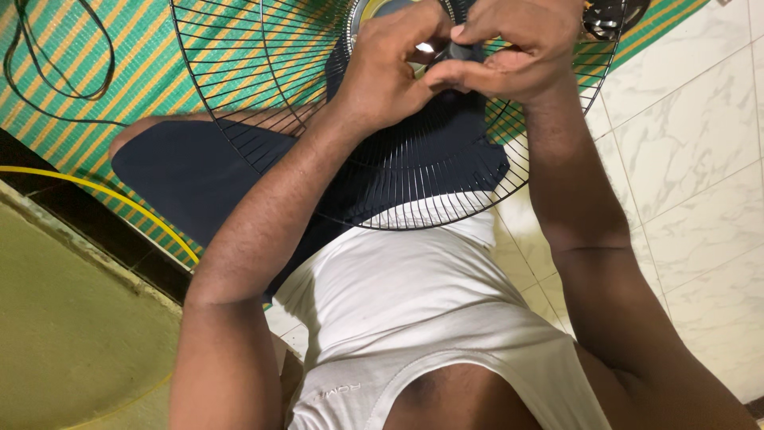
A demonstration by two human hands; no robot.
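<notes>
Fan guard rests on lap, hub at 12 o'clock. Left hand and right hand pinch small dark hub part, fingers curled tight around it. Part not yet off; black cable at 10 o'clock on striped mat.

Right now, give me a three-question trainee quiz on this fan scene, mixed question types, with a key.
1. True or false: both the left hand and the right hand are at the hub of the wire fan guard.
2. Multiple choice: what lies under the guard at upper left? A) a green and yellow striped mat B) a wooden bench C) a blue tarp
3. Short answer: what thin thing loops on the mat at far left?

Key
1. True; the fingers of both hands meet on a small dark part at the centre.
2. A
3. A black cable.
</notes>
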